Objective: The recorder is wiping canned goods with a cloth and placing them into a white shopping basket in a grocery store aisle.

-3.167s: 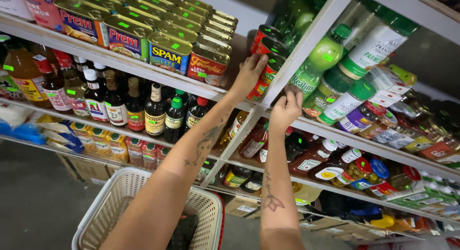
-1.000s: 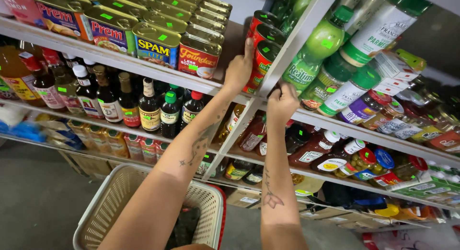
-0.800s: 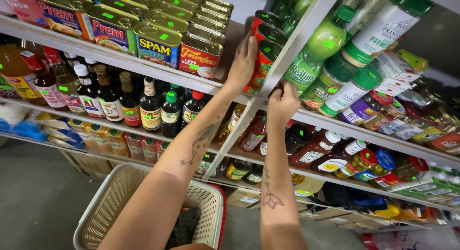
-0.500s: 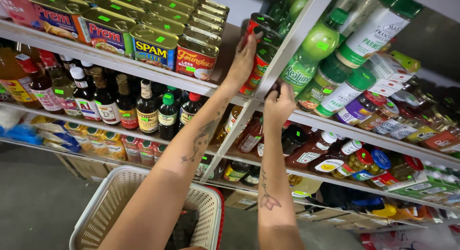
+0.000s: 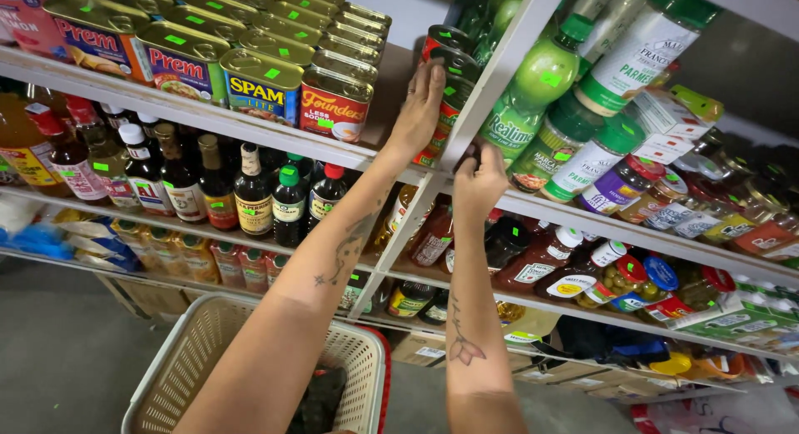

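Both hands slightly lower: left hand (image 5: 420, 109) flat on stacked red cans (image 5: 445, 84), right hand (image 5: 480, 180) grip unclear.

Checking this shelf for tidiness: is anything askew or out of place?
Mostly neat. The left hand rests on stacked red cans at the shelf's right end, and they look slightly uneven. Beyond the divider, the green bottle and jars lie tipped rather than upright. Nothing spilled.

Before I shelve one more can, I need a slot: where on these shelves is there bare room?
One bare gap shows on the top shelf, between the red-labelled rectangular tin and the stacked round cans under the left hand. The right hand grips the white upright. The sauce bottles and jars are packed tight.
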